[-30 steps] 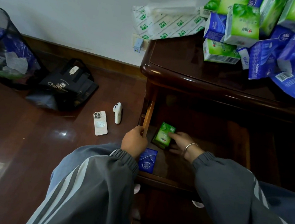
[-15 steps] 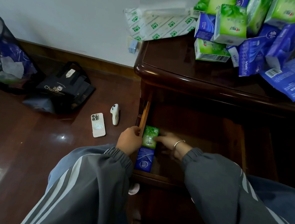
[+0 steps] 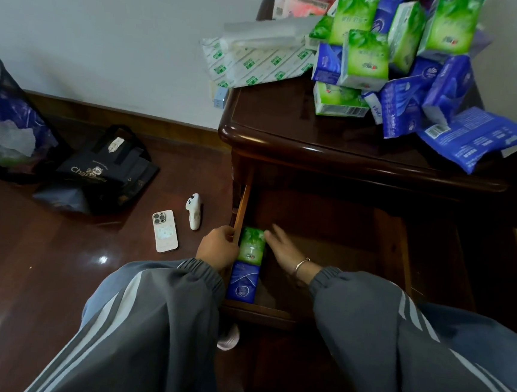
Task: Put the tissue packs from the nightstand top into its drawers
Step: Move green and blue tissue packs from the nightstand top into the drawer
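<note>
Gripping the left side wall of the pulled-out dark wooden drawer point(image 3: 242, 207) with the left hand point(image 3: 216, 247), fingers curled over its edge. Laying the right hand point(image 3: 283, 249), fingers straight and a little spread, along the right flank of a small green plastic-wrapped tissue pack point(image 3: 252, 245); touching or just short of it, hard to tell. Hands near each other, parted only by that pack, lodged between them against the wall under the left fingers. Lying lengthwise, long axis running away from the wrists, end to end with a small blue plastic-wrapped tissue pack point(image 3: 242, 283) back toward the sleeves.

Judged: two packs in, the bulk not yet moved. Next, probably reaching up and forward, well beyond the right fingertips, to the heap of green and blue tissue packs point(image 3: 366, 58) on the glossy dark nightstand top point(image 3: 273, 119). Nearer the right hand, and that one free; the left busy steadying. Worth turning the next pack's long axis the same way and setting it just right of the green one.
</note>
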Demonstrator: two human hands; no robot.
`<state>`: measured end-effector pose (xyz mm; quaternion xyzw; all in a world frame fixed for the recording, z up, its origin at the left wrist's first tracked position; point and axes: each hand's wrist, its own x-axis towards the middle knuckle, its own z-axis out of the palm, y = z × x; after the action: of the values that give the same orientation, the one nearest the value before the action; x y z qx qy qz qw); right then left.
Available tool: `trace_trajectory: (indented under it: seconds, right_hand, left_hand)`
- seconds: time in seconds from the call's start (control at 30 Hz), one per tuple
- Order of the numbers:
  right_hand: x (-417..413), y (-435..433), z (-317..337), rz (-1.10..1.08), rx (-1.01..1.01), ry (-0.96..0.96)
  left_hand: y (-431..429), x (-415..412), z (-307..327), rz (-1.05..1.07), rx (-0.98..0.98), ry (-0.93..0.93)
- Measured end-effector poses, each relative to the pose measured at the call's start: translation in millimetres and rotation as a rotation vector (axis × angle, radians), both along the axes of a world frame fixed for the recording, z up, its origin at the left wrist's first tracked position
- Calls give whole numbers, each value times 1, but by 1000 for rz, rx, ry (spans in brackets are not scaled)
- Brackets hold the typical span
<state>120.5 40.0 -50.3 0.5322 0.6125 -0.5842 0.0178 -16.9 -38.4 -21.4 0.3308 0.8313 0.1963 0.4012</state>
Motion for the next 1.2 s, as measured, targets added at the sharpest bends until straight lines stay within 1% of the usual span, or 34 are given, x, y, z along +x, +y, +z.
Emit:
trace_trajectory:
  seconds: [0.1, 0.17, 0.2, 0.27, 0.33, 0.4, 0.43, 0.5, 0.57, 0.63, 0.73, 0.8, 0.87, 0.97, 1.07, 1.2]
  right_hand:
    - [14, -10, 30, -37, 75, 57]
    - [33, -18, 58, 19, 156, 136]
    - [45, -20, 74, 54, 228, 175]
    - [76, -19, 111, 77, 472, 220]
    - [111, -8, 147, -4, 804, 216]
    - [146, 13, 176, -163, 1122, 126]
    - [161, 27, 187, -243, 1232, 57]
    - [185, 57, 203, -345, 1352, -86]
    - [196, 85, 210, -342, 1361, -188]
    - [193, 108, 209, -285, 1306, -246]
    - [183, 133, 193, -179, 1146, -355]
    - [181, 140, 178, -141, 1054, -394]
    - [184, 142, 166, -154, 1050, -389]
    - [187, 143, 159, -146, 1115, -411]
    - [186, 140, 157, -158, 1130, -411]
    - [185, 138, 157, -155, 1151, -413]
  left_hand:
    - [-2, 7, 6, -7, -7, 44]
    - [-3, 13, 11, -15, -5, 86]
    - [-2, 15, 15, -5, 9, 104]
    - [0, 19, 27, 62, 96, 149]
    - [3, 22, 45, 165, 249, 222]
    - [5, 24, 68, 247, 413, 285]
    - [6, 26, 80, 271, 489, 304]
    - [9, 31, 104, 273, 635, 314]
    - [16, 38, 127, 216, 755, 318]
    - [29, 48, 147, 127, 826, 345]
    - [52, 70, 170, -11, 860, 392]
    - [66, 86, 180, -110, 871, 426]
    - [80, 100, 188, -199, 877, 502]
    - [107, 118, 200, -294, 895, 654]
    - [145, 140, 212, -317, 860, 754]
    - [195, 163, 213, -322, 681, 914]
